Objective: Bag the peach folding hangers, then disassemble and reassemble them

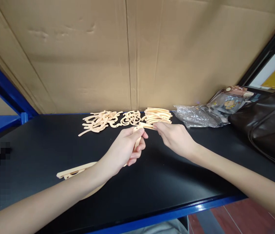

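My left hand [130, 144] is closed around a pale wooden piece [137, 140] with a rounded end and a small hole. Between the fingers of my right hand [175, 135] is a narrow wooden strip [147, 125], its near end meeting the top of the piece in my left hand. Whether the two are joined, I cannot tell. Under my left forearm lie larger flat wooden parts [75, 170], partly hidden by the arm.
Along the cardboard wall [79, 58] lie a heap of branching wooden pieces [98, 121], curled pieces [131, 118] and stacked curved strips [158, 113]. Clear plastic bags [201, 116] and a dark leather bag [266, 126] occupy the right side of the black table [171, 188].
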`<action>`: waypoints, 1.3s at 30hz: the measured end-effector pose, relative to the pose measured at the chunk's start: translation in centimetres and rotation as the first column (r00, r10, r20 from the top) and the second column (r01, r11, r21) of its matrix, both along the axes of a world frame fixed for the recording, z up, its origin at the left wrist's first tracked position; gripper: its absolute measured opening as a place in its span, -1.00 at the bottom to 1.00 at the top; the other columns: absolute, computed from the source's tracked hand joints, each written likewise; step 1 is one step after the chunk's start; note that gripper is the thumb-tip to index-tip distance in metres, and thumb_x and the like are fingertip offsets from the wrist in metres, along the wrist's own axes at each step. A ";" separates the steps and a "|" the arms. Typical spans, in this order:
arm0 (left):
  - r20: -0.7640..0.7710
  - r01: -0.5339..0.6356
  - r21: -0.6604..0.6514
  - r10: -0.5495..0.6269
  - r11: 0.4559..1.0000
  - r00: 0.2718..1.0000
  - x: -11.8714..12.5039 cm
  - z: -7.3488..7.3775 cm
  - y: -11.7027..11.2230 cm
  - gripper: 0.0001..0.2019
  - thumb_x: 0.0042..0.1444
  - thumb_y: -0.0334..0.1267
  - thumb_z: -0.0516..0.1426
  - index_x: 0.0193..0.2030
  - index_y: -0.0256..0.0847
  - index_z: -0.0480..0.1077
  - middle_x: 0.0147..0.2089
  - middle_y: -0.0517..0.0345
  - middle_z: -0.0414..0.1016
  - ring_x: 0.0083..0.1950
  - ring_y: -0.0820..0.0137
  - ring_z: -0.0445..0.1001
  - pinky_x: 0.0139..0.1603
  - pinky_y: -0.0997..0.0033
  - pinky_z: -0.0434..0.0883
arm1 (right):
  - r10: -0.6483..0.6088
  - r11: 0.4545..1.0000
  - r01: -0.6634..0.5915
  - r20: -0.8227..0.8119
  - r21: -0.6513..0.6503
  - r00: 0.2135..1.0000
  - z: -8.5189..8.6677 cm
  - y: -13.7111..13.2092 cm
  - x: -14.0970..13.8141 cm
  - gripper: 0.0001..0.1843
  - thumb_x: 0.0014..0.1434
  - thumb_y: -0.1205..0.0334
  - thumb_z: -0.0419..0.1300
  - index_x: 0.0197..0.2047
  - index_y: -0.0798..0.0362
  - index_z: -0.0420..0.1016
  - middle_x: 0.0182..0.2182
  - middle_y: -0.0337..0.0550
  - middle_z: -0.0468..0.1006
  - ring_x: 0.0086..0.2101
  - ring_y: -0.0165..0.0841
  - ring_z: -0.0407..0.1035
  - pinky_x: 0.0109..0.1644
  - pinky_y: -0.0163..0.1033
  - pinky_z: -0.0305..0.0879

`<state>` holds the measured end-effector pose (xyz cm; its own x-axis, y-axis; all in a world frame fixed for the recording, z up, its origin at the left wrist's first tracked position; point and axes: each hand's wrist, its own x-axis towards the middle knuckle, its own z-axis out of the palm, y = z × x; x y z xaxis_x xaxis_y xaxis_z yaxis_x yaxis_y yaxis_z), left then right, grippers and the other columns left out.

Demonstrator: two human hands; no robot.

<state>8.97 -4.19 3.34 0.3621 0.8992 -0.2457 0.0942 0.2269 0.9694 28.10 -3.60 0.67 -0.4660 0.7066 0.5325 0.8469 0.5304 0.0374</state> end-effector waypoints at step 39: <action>-0.893 0.641 0.120 -0.200 0.758 0.404 -11.3 -0.4 1.9 -0.87 0.06 -0.14 0.15 -0.41 -0.11 0.34 -0.44 0.18 0.40 -0.48 0.38 0.31 -0.55 0.45 0.09 | 0.281 0.929 -0.315 -0.184 -0.194 0.942 -0.2 0.6 -2.2 -0.70 0.33 0.40 -0.09 -0.06 0.07 0.43 -0.21 -0.06 0.54 -0.17 -0.26 0.40 -0.03 -0.12 0.31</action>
